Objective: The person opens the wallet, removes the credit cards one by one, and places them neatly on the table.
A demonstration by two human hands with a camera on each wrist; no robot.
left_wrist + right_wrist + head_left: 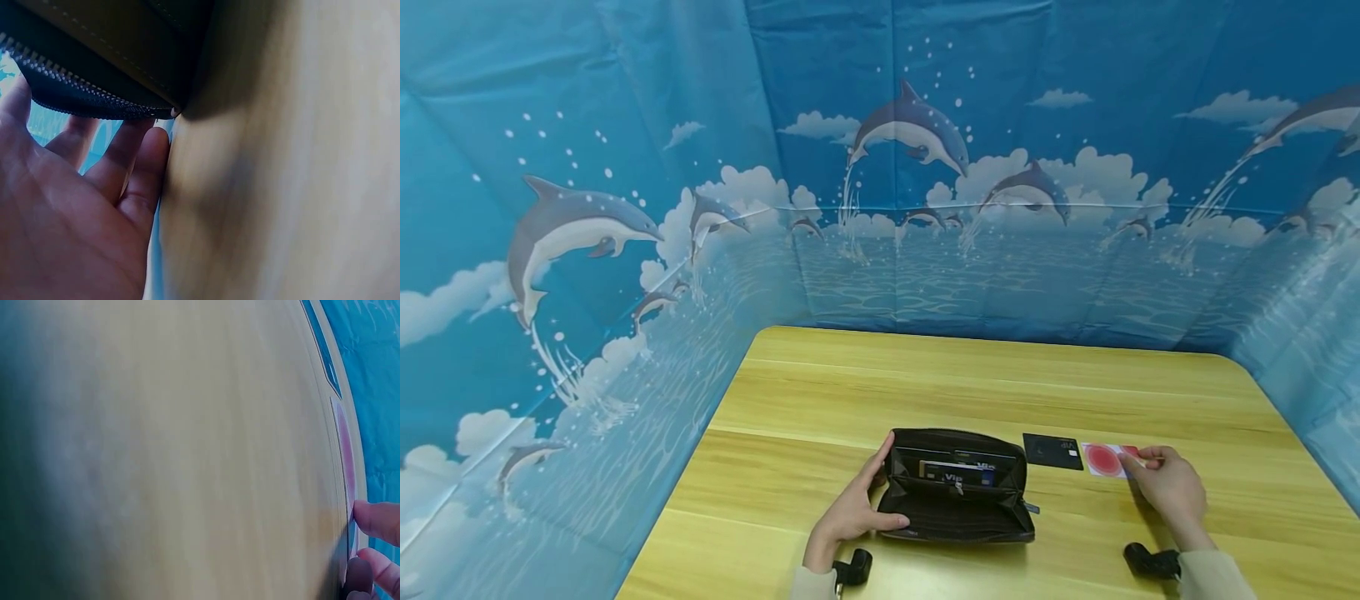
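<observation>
A black zip-around wallet [955, 523] stands unzipped and spread wide, its inside facing the person. My left hand [853, 507] holds its left end, thumb on the front flap and fingers behind the back one. The left wrist view shows the fingers along the zipper edge [87, 87]. Inside the wallet, dark cards marked "Vip" [952, 477] stick up from the slots. To its right, a pink card with a red circle [1102, 459] lies on the table. My right hand [1172, 490] pinches the card's right end between thumb and fingers.
A black VIP card [1051, 451] lies between the wallet and the pink card. The wallet's zipper pull [1032, 508] sticks out at its right side. Blue dolphin-print sheeting [925, 275] stands around the wooden table [1000, 379].
</observation>
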